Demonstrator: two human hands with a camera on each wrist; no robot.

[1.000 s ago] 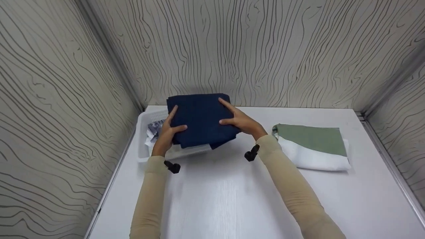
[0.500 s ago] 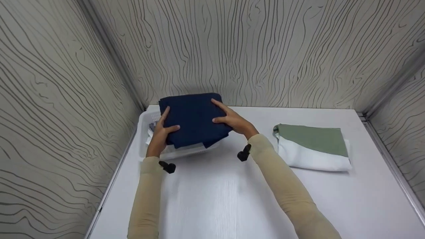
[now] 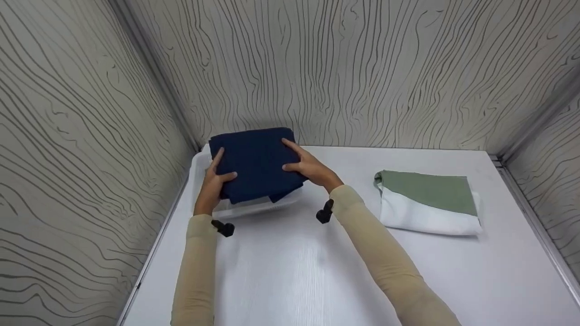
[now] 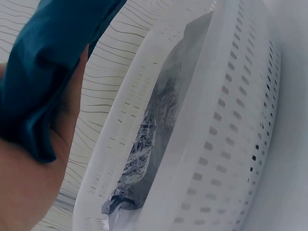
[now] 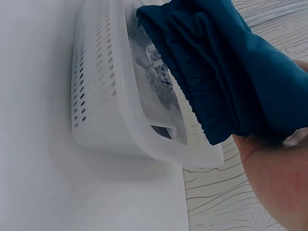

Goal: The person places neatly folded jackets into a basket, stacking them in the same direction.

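Note:
A folded navy blue cloth garment (image 3: 256, 165) is held up over the white plastic basket (image 3: 253, 209) at the back left. My left hand (image 3: 212, 183) grips its left edge, thumb and fingers spread on top. On the opposite edge, my right hand (image 3: 312, 168) pinches it with the thumb on the upper face. Gathered, ribbed layers of the navy garment (image 5: 202, 72) show in the right wrist view. Inside the perforated basket (image 4: 226, 115) lies a patterned grey and white cloth (image 4: 144, 149), which the garment hides in the head view.
A folded green and white cloth (image 3: 428, 201) lies on the right of the white table (image 3: 281, 271). Wood-grain patterned walls (image 3: 326, 72) stand behind and at both sides, close to the basket's back and left.
Both hands have carried the navy garment to the left, further over the basket, covering more of it. The green and white cloth stays in place on the table.

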